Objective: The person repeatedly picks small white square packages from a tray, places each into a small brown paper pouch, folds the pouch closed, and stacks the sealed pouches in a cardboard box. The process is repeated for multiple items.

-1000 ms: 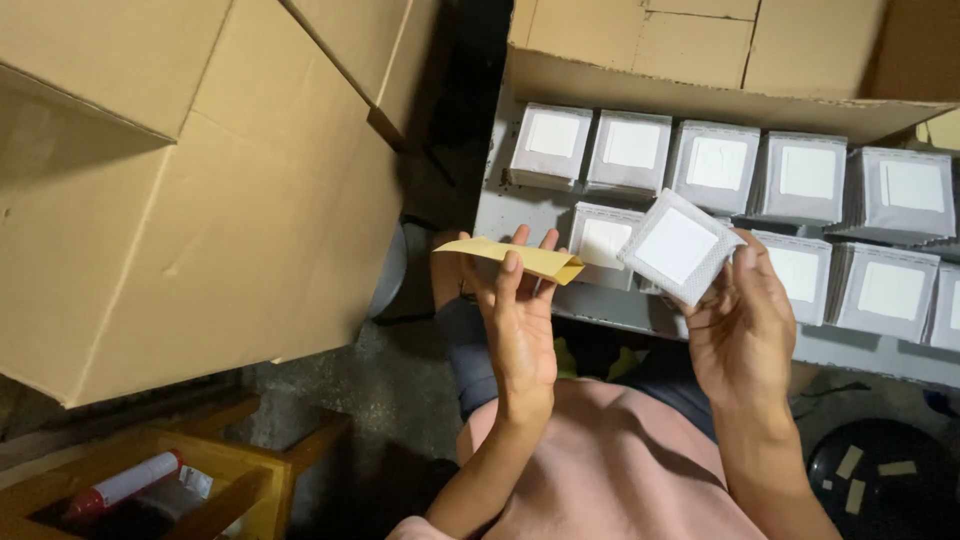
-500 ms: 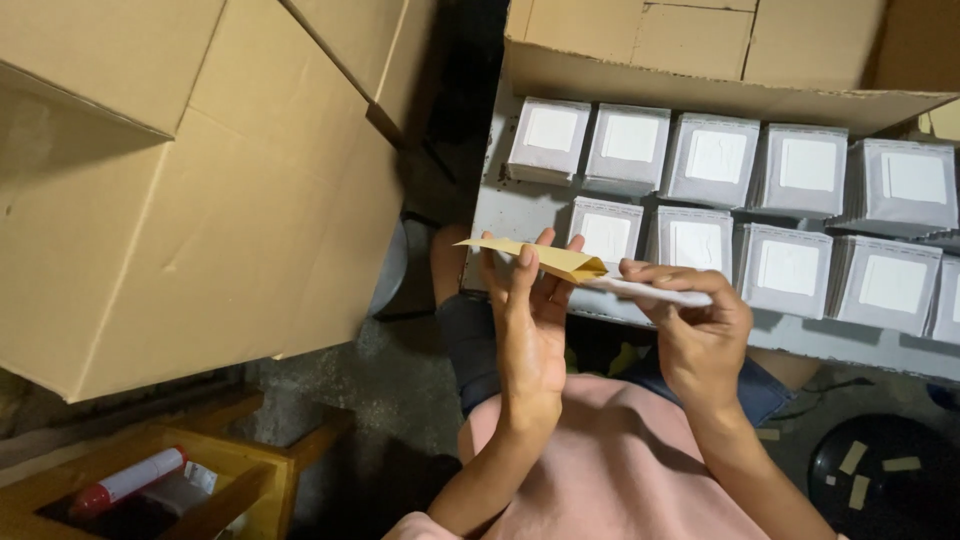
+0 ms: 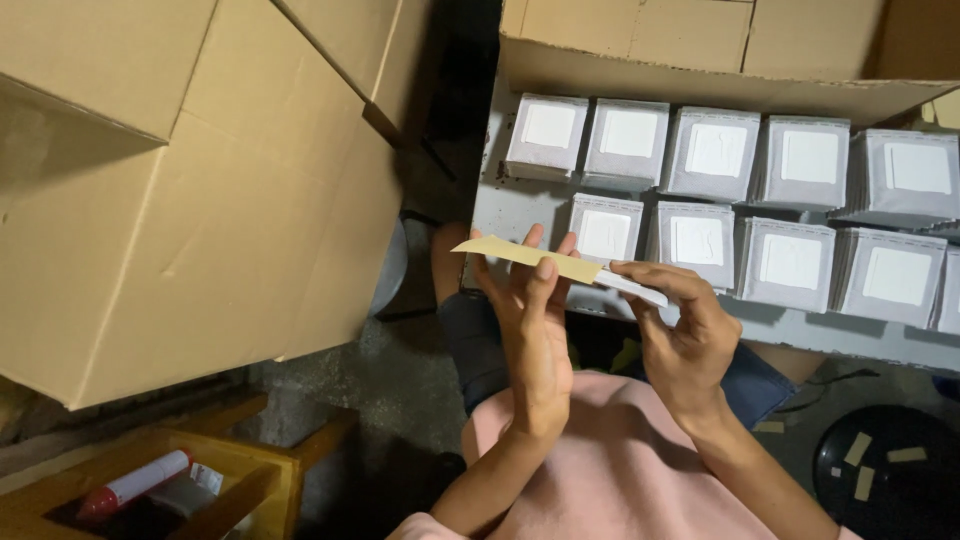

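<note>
A flat tan paper envelope [image 3: 525, 257] sits at the centre of the frame, held edge-on and nearly level, its left end sticking out past the fingers. The left hand [image 3: 535, 335] grips it with fingers curled around it from below and the thumb pressing on top. A thin white square panel [image 3: 632, 287] slides into the envelope's right end; the right hand [image 3: 680, 335] pinches it between thumb and fingertips, fingers closed on its edge. A second ago this panel faced upward, tilted and held well apart from the envelope, showing its white face; half a second ago it had turned flat and reached the envelope's mouth; now more of it lies inside, and the right hand has moved closer to the left.

Below the hands, at the bottom centre, lies the person's pink shirt [image 3: 610, 470]. At the lower left stands a yellow wooden crate [image 3: 250, 475] holding a red-and-white tube [image 3: 135, 483]. At the lower right is a round black stool [image 3: 885, 480] with tan tape strips on it.

Beyond the hands, in the upper right, a grey shelf [image 3: 790, 325] carries two rows of grey-and-white square packets [image 3: 790, 262], unchanged. Large brown cardboard boxes [image 3: 200, 180] fill the upper left.
</note>
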